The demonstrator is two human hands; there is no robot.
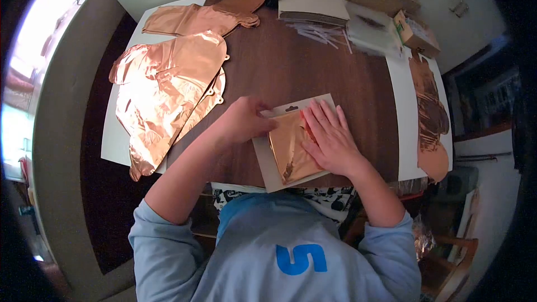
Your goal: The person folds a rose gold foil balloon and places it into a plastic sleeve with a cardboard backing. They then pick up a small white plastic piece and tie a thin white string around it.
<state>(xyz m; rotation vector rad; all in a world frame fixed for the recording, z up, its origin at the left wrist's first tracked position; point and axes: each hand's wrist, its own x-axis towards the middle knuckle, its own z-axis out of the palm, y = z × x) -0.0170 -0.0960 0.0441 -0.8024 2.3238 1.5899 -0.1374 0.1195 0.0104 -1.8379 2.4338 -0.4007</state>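
The folded foil (291, 145) lay on its card (267, 165) between my hands, long side pointing away from me, right hand (331, 141) nearer, pressed flat over it, left (250, 118) curled at its far-left corner, pinching or not I couldn't tell.

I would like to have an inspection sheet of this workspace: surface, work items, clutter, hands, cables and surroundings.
Surface: table top brown in the middle, white at both sides.
Work items: folded copper-coloured foil lying on a pale card with a hanger slot, at the near edge.
Clutter: large foil shapes piled at left; more foil at right; card stack, thin pale sticks and small box at the far side.
Hands: right hand flat across foil and card, fingers extended; left hand at the card's left side, grip unclear.
Cables: nothing seen on the table.
Surroundings: wall beyond the table; bright area at far left.
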